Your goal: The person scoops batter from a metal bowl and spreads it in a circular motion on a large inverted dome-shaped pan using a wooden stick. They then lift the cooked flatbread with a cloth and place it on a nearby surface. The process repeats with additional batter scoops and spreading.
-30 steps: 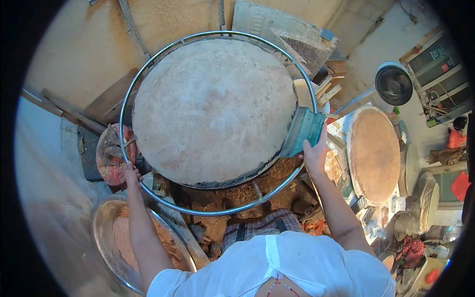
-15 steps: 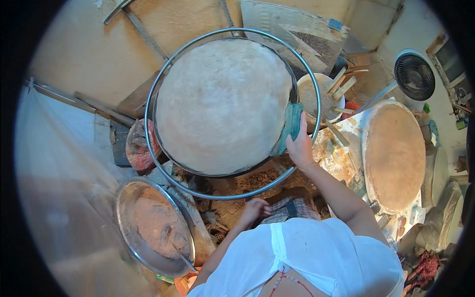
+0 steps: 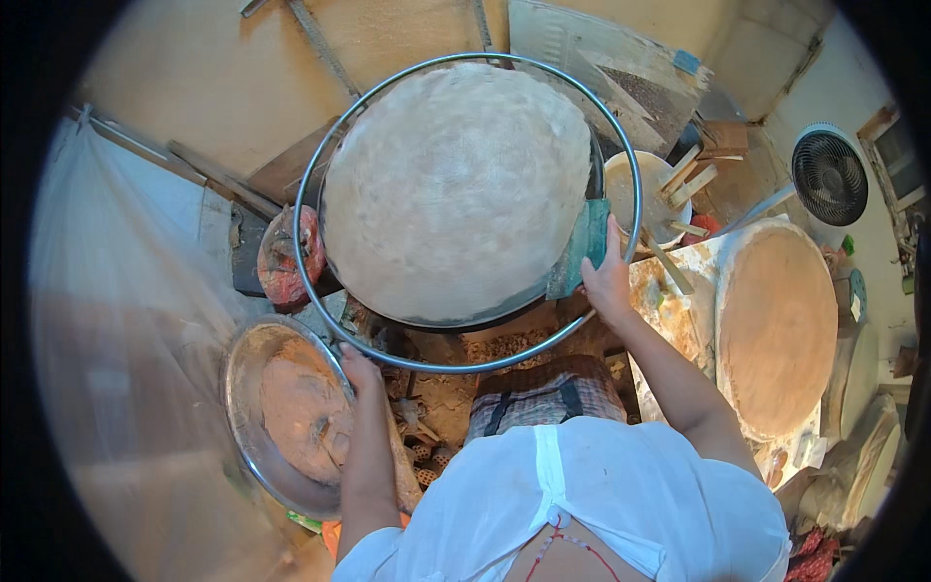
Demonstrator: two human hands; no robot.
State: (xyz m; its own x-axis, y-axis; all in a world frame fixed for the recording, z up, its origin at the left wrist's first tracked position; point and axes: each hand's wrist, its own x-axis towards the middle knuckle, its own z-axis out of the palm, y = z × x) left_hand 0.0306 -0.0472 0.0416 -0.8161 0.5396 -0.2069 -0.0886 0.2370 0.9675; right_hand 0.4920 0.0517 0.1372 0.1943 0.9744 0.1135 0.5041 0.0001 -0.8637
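Note:
In front of me lies a large round disc with a pale, streaked coating [image 3: 456, 194], dark at its rim. A metal ring [image 3: 465, 369], wider than the disc, encircles it. My right hand [image 3: 609, 281] is closed on a flat green piece [image 3: 582, 247], like a scraper or folded cloth, pressed against the disc's right edge. At the ring's lower left, my left hand [image 3: 360, 369] has its fingers curled at the tube; the fingertips are partly hidden. Just beside that hand stands a metal basin [image 3: 238, 388] of brownish material [image 3: 301, 403].
A white bucket [image 3: 621, 179] with wooden sticks stands beyond the disc's right side. To the right, a brown round slab [image 3: 779, 330] rests on a stained board [image 3: 669, 310]. A fan [image 3: 829, 177] is farther right. Plastic sheeting [image 3: 126, 339] hangs at left, near a red bag [image 3: 281, 262].
My left hand has moved from near my lap up and left to the ring beside the basin. The right hand keeps the green piece at the disc's edge. The whole view has shifted slightly.

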